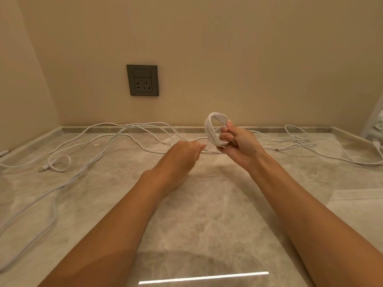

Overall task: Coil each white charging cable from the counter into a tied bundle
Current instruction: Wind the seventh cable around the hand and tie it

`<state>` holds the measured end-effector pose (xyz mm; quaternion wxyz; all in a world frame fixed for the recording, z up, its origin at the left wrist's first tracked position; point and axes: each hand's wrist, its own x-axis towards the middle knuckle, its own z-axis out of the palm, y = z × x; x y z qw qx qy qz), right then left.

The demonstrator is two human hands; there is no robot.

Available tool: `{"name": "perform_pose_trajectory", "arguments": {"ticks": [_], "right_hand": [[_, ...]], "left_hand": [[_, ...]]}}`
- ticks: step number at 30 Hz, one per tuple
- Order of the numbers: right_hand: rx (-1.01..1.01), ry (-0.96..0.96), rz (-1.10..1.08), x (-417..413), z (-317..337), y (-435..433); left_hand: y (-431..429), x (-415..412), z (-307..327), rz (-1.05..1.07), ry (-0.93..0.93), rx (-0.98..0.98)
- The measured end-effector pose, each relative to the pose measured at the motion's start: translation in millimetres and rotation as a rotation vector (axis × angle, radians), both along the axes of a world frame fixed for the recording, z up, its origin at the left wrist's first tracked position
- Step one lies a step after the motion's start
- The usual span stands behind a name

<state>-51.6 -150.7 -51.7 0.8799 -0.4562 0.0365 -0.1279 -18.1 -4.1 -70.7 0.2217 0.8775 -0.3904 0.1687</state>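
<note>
My right hand [238, 146] holds a coil of white cable [211, 129] upright above the counter, with fingers curled round its lower right side. My left hand [184, 152] pinches the loose strand of that cable just left of the coil. Other white cables [99, 154] sprawl loose over the left of the marble counter [207, 214], one ending in a small loop with a plug [44, 168]. More loose white cable [298, 139] lies tangled at the back right.
A grey wall socket [142, 80] sits on the beige wall above the counter's back edge. A white crumpled thing [377, 125] shows at the far right edge. A low stone lip runs along the back and left of the counter.
</note>
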Motion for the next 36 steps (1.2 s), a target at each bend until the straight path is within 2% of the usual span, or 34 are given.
{"name": "perform_pose_trajectory", "arguments": {"ticks": [2,3,7,9,11,13,16,20,23,28,32,36], "right_hand": [[-0.012,0.065,-0.184,3.8,-3.7,-6.3],[-0.090,0.110,-0.276,5.9,-6.5,-9.4],[-0.672,0.235,-0.577,9.6,-13.9,-10.8],[-1.055,0.181,-0.603,5.3,-16.1,-2.9],[-1.375,0.142,-0.530,0.1,-17.6,5.4],[-1.501,0.106,-0.433,-0.5,-18.5,9.0],[-1.525,0.014,-0.293,2.3,-19.3,11.9],[-1.515,-0.115,-0.106,1.5,-18.4,17.1],[-1.479,-0.125,0.006,1.5,-17.8,20.7],[-1.359,-0.111,0.161,-4.8,-12.0,23.1],[-1.199,-0.112,0.321,-10.5,-7.2,21.8],[-1.062,-0.125,0.441,-9.6,-10.9,16.0]], "left_hand": [[-2.1,-4.2,-2.7,-0.070,-0.039,0.090],[-1.6,-7.1,-1.8,-0.085,-0.045,0.123],[-5.1,-12.9,5.6,-0.091,-0.164,0.231],[-7.4,-15.0,8.3,-0.114,-0.258,0.243],[-4.8,-14.3,12.7,-0.113,-0.311,0.194],[3.6,-9.7,16.2,-0.099,-0.365,0.092],[14.3,-4.4,19.2,-0.078,-0.406,-0.056],[15.4,-1.3,19.9,0.048,-0.255,-0.158],[17.7,6.6,16.1,0.084,-0.108,-0.287],[16.0,11.0,15.4,0.073,0.172,-0.477],[16.6,17.2,15.4,0.070,0.211,-0.493],[17.7,19.2,13.7,-0.022,0.439,-0.575]]}}
